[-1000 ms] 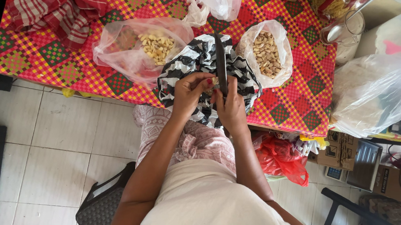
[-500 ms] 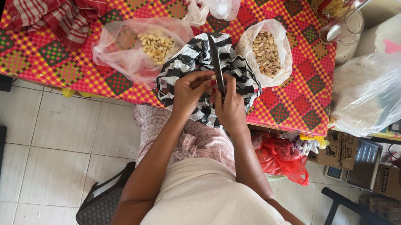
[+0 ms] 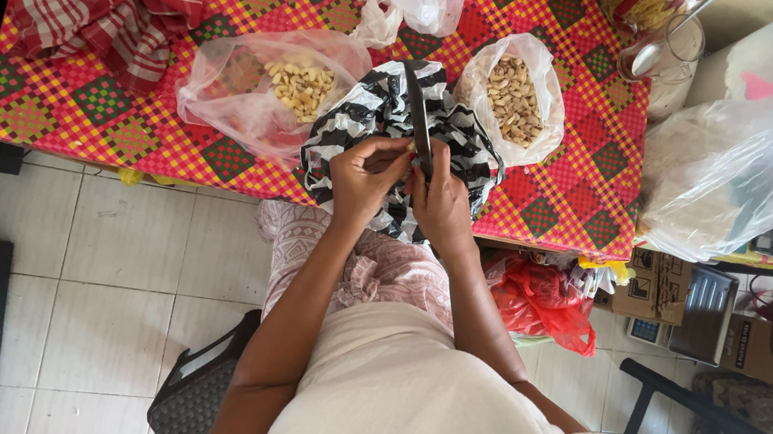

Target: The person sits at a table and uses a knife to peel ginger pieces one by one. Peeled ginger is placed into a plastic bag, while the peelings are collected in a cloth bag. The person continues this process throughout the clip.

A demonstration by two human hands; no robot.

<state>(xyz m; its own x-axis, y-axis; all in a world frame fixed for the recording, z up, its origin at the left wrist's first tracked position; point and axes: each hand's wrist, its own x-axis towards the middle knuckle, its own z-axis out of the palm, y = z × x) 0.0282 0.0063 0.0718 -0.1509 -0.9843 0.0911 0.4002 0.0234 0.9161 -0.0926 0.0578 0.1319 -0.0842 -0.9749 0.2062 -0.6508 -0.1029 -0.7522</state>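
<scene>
1. I am looking down on a person seated at the near edge of a worktop [image 3: 154, 137] covered in a red and yellow checked cloth, and both hands are meeting over a black-and-white striped bag [image 3: 366, 118] that is lying open at that edge.
2. The right hand [image 3: 443, 203] is gripping a dark knife [image 3: 417, 112], fingers closed around its handle, with the blade pointing away toward the middle of the worktop; I judge that it is being held this way so the edge is staying clear of the body.
3. The left hand [image 3: 365, 179] is pinching something small against the blade, fingers drawn together on it; the piece is too hidden for me to tell what it is.
4. The striped bag is sitting directly under the hands, probably so that scraps are dropping into it.
5. A clear bag of pale peeled pieces [image 3: 299, 86] is lying just to the left of the striped bag, and a second clear bag of brownish unpeeled pieces [image 3: 513, 96] is standing just to its right, both mouths open and within easy reach of either hand.
6. A red striped cloth [image 3: 108, 26] is lying bunched at the far left corner.
</scene>
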